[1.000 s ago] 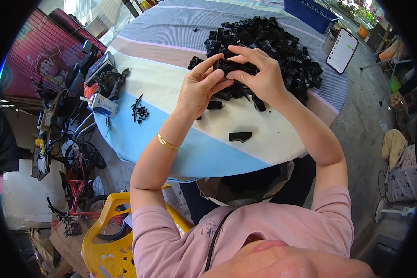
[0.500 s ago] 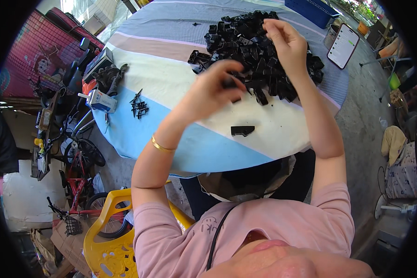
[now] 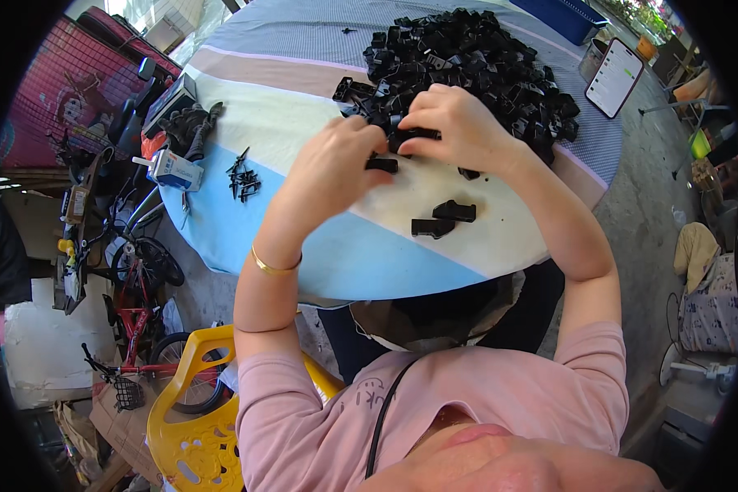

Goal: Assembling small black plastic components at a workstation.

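Note:
A big heap of small black plastic parts [image 3: 476,61] lies on the far side of the cloth-covered table. At the heap's near edge, my right hand [image 3: 461,129] has its thumb and fingers closed around one black plastic part [image 3: 419,134]. Just left of it, my left hand [image 3: 330,168] curls with a black plastic part [image 3: 382,165] between thumb and fingers. Nearer to me, two black parts lie together on the cloth, a lower one [image 3: 431,228] and an upper one [image 3: 456,211] touching it.
Thin black pieces [image 3: 243,179] form a small pile at left. A blue-white carton [image 3: 178,170] and dark gloves [image 3: 190,129] sit by the left edge. At the far right are a phone [image 3: 614,79] and a blue basket [image 3: 567,18]. A yellow chair [image 3: 190,410] stands at lower left.
A second black part now lies beside the single one on the cloth. My right hand has come nearer from over the heap, and my left hand has shifted left and slightly nearer.

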